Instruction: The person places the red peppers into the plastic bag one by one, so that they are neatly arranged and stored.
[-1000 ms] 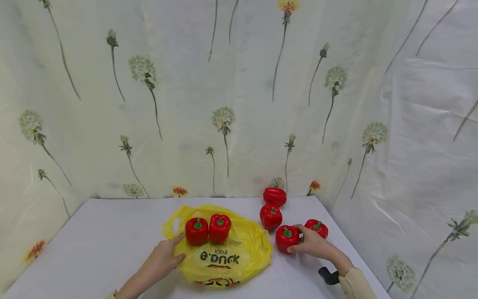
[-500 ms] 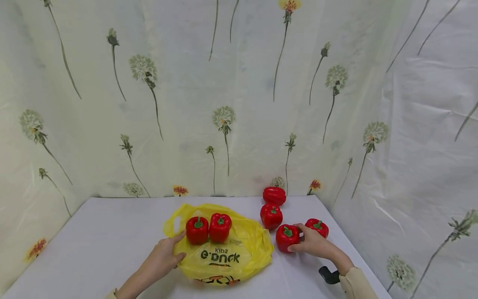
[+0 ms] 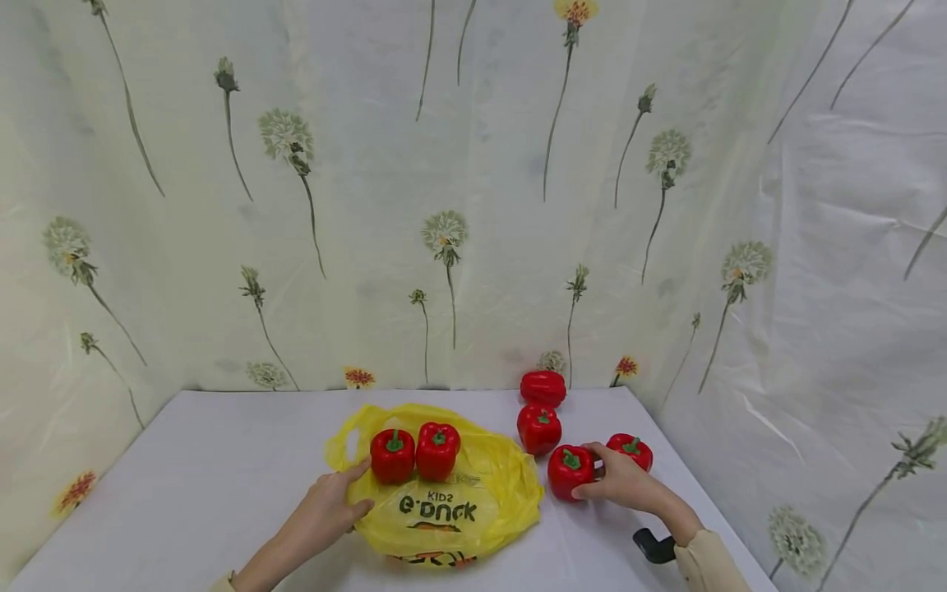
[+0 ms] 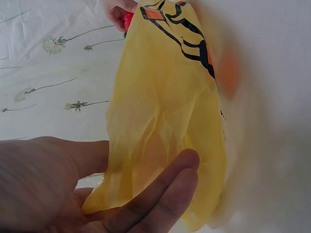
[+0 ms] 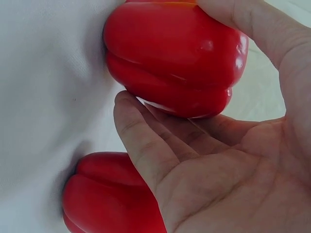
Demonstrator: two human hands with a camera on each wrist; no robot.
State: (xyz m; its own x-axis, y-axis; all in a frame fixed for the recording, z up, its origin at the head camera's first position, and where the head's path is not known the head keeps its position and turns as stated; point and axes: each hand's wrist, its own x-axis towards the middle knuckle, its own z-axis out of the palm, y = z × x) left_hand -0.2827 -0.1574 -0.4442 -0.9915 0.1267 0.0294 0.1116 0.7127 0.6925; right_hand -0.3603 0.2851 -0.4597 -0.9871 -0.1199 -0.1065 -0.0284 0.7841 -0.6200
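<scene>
A yellow plastic bag (image 3: 444, 526) with printed lettering lies on the table, and two red bell peppers (image 3: 393, 456) (image 3: 437, 451) rest side by side on it. My left hand (image 3: 325, 510) holds the bag's left edge between thumb and fingers, its index fingertip beside the nearer pepper. In the left wrist view, the bag's thin film (image 4: 155, 111) hangs between the thumb and the curled fingers. To the right of the bag, my right hand (image 3: 617, 479) grips another red bell pepper (image 3: 566, 474), which stands stem up. The right wrist view has thumb and fingers on either side of this pepper (image 5: 175, 58).
Behind the right hand sits a red bell pepper (image 3: 631, 450). Two more peppers (image 3: 539, 428) (image 3: 543, 388) stand toward the table's back edge, one on its side. A black curved object (image 3: 653, 546) lies by the right forearm. Flowered curtains (image 3: 355, 205) enclose the white table (image 3: 244, 444).
</scene>
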